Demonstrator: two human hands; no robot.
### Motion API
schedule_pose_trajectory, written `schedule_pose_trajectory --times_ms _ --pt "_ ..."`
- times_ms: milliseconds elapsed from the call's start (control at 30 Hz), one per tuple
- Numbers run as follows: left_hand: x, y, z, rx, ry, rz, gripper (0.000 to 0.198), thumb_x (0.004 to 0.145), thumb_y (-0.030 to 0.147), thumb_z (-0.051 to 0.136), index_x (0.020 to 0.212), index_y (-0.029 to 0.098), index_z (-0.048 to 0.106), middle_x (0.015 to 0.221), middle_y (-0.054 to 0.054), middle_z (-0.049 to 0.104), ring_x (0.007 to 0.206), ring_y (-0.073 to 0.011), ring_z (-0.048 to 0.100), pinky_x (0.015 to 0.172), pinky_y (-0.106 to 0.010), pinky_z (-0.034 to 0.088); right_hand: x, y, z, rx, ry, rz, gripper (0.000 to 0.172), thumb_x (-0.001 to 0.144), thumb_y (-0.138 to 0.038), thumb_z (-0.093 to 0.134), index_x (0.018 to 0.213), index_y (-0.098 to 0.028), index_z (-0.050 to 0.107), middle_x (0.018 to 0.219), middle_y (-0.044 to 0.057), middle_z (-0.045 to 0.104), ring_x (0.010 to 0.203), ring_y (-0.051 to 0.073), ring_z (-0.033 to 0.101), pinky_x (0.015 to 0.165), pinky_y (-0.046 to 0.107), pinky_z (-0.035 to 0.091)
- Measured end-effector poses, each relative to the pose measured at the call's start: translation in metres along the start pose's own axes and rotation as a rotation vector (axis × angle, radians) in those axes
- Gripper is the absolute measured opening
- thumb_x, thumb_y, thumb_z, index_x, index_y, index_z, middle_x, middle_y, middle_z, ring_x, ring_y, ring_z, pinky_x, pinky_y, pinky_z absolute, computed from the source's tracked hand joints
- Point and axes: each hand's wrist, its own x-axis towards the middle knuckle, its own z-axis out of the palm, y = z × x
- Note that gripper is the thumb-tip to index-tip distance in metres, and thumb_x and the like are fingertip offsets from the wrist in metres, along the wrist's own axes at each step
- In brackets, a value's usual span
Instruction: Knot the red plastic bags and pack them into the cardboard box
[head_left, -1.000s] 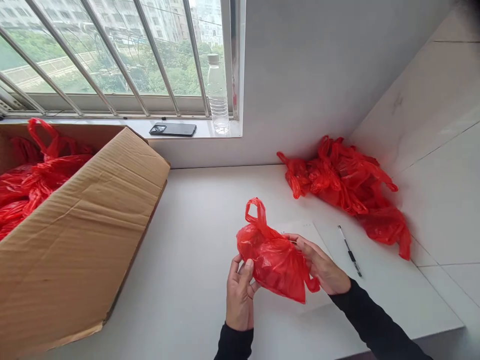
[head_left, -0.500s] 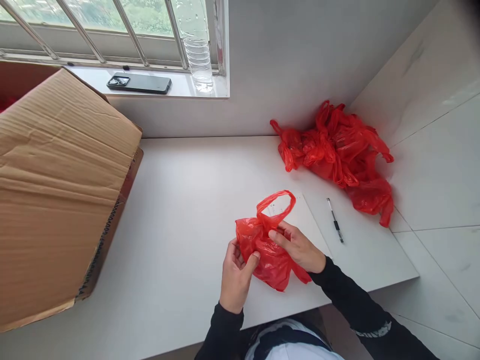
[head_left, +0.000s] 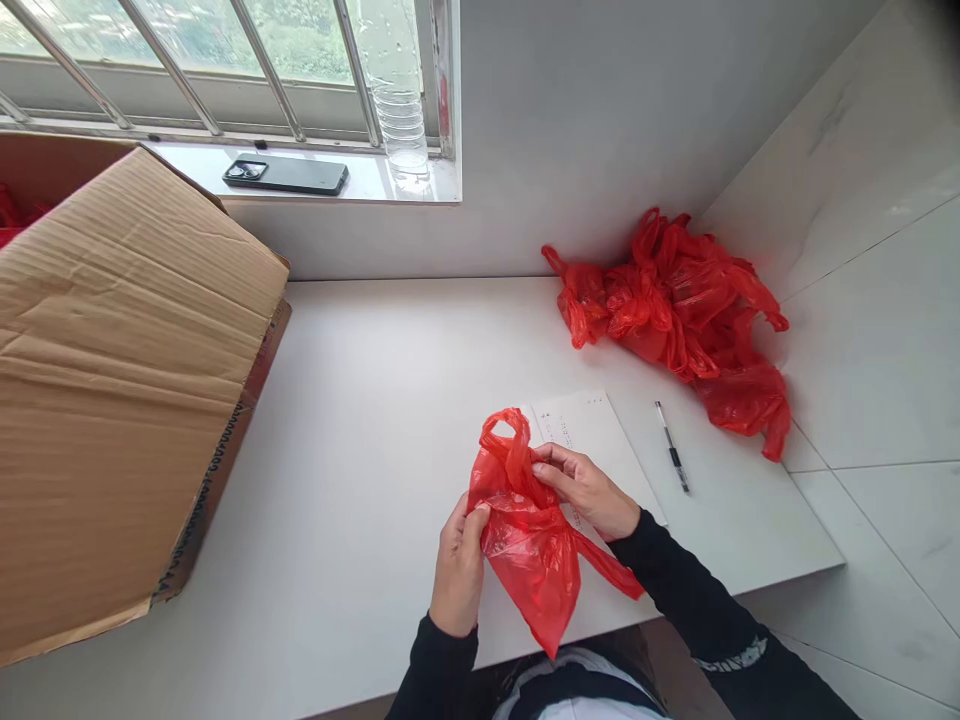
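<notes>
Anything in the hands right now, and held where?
A red plastic bag: left hand pinches its left side, right hand its upper right, beside the raised loop.

Both hands (head_left: 457, 572) grip a red plastic bag (head_left: 531, 555).

Indoor room, exact kind unclear, barred window (head_left: 225, 75), greenery (head_left: 301, 42) outside, white tabletop (head_left: 375, 400), marble-look tiles (head_left: 885, 360)

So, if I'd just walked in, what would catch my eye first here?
Probably the bright red plastic bag, held by the left hand and the right hand near the front edge of the white table. Next, the heap of red bags at the back right corner, then the big cardboard box on the left.
</notes>
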Motion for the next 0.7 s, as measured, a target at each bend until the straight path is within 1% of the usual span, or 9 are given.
schedule_pose_trajectory --times_ms 133,267,333,433,533,700 --pt "-0.001 0.002 0.004 -0.113 0.000 -0.055 0.039 0.088 0.041 0.061 0.119 0.017 0.062 0.121 -0.012 0.065 0.107 -0.0262 0.061 0.091 -0.035 0.049 0.002 0.006 0.003 0.111 0.076 -0.024 0.023 0.091 -0.043 0.064 0.095 -0.020 0.063 0.086 0.000 0.065 0.076 0.014 0.061 0.073 0.029 0.049" --pt "0.001 -0.001 0.004 -0.077 -0.026 -0.037 0.048 0.080 0.035 0.073 0.122 0.019 0.056 0.126 -0.012 0.062 0.112 -0.0252 0.060 0.098 -0.036 0.046 0.002 0.010 0.006 0.242 0.114 -0.058 0.019 0.091 -0.040 0.065 0.094 -0.022 0.060 0.081 -0.001 0.066 0.069 0.012 0.060 0.067 0.026 0.047" --pt "0.002 -0.003 0.001 -0.042 -0.030 -0.015 0.045 0.081 0.036 0.072 0.120 0.018 0.057 0.124 -0.012 0.063 0.112 -0.0255 0.060 0.098 -0.036 0.046 0.001 0.010 0.006 0.229 0.153 -0.055 0.020 0.091 -0.040 0.065 0.094 -0.021 0.060 0.081 0.000 0.066 0.069 0.012 0.060 0.066 0.025 0.047" --pt "0.002 -0.004 -0.002 -0.015 -0.022 -0.002 0.039 0.085 0.040 0.066 0.117 0.017 0.061 0.122 -0.013 0.064 0.111 -0.0269 0.060 0.095 -0.036 0.047 -0.001 0.009 0.005 0.171 0.189 -0.010 0.023 0.091 -0.043 0.063 0.097 -0.020 0.060 0.080 0.001 0.067 0.069 0.013 0.060 0.065 0.024 0.048" --pt "0.003 -0.003 -0.002 0.015 -0.012 -0.003 0.038 0.084 0.040 0.066 0.114 0.016 0.063 0.119 -0.013 0.066 0.109 -0.0276 0.062 0.094 -0.037 0.047 -0.004 0.008 0.007 0.157 0.166 0.005 0.025 0.091 -0.042 0.064 0.102 -0.020 0.059 0.082 0.002 0.068 0.069 0.013 0.061 0.065 0.025 0.049" --pt "0.003 -0.003 -0.001 0.081 -0.021 0.019 0.042 0.078 0.038 0.073 0.112 0.017 0.061 0.116 -0.013 0.067 0.103 -0.0271 0.065 0.090 -0.038 0.050 -0.006 0.008 0.011 0.190 0.044 -0.008 0.030 0.090 -0.038 0.065 0.115 -0.023 0.058 0.097 0.004 0.069 0.075 0.015 0.065 0.071 0.029 0.053"
